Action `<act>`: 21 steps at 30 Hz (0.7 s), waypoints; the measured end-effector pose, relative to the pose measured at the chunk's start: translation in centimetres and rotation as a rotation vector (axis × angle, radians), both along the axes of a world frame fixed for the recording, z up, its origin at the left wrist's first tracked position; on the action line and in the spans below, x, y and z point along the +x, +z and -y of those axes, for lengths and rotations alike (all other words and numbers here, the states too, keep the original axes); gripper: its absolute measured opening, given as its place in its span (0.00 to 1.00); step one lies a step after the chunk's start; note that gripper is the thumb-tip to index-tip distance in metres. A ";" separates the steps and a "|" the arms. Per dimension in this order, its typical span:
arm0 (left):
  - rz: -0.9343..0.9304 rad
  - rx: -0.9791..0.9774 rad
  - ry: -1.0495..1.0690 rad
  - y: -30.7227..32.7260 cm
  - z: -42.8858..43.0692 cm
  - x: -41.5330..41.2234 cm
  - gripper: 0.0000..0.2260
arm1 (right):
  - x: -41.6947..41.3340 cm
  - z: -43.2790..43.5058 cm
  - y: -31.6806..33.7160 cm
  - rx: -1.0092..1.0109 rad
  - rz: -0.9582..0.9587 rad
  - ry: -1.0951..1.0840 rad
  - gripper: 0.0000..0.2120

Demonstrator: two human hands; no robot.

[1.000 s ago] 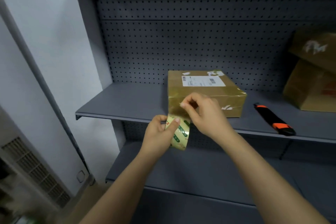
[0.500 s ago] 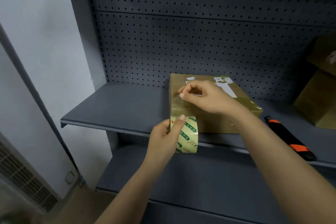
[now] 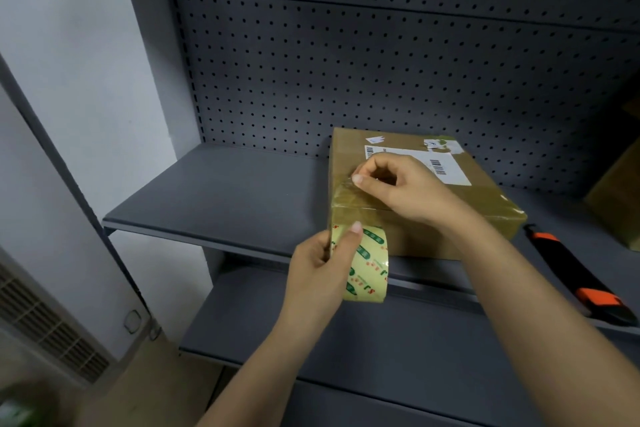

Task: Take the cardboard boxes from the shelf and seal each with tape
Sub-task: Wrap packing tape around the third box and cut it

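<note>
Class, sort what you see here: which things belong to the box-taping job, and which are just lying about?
Job: cardboard box on the shelf; tape roll, held by the left hand; tape end, pinched by the right hand; second box at the right edge, waiting.
Lying about: black-and-orange cutter, untouched on the shelf; wall vent, lower left.

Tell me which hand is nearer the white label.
Right. The right hand lies beside the white label on the box; the left hand holds the tape roll below.

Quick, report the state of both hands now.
Left hand: grips the tape roll.
Right hand: pinches the tape's free end on the cardboard box.
</note>
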State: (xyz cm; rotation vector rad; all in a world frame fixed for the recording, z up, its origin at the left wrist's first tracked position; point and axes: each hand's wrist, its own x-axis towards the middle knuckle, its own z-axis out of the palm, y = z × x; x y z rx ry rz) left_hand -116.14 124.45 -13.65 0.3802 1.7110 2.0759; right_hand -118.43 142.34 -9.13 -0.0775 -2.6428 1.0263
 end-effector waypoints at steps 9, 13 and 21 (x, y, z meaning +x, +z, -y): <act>0.034 -0.026 0.008 0.3 0.1 -0.3 0.14 | -0.2 0.4 -0.3 0.038 -0.031 -0.033 0.04; 0.048 -0.032 0.008 0.4 0.0 -0.3 0.13 | -0.2 0.4 -0.4 0.067 -0.046 -0.038 0.03; 0.033 -0.005 0.002 0.9 -0.1 -0.2 0.13 | -0.1 0.3 -0.1 0.068 -0.022 -0.046 0.05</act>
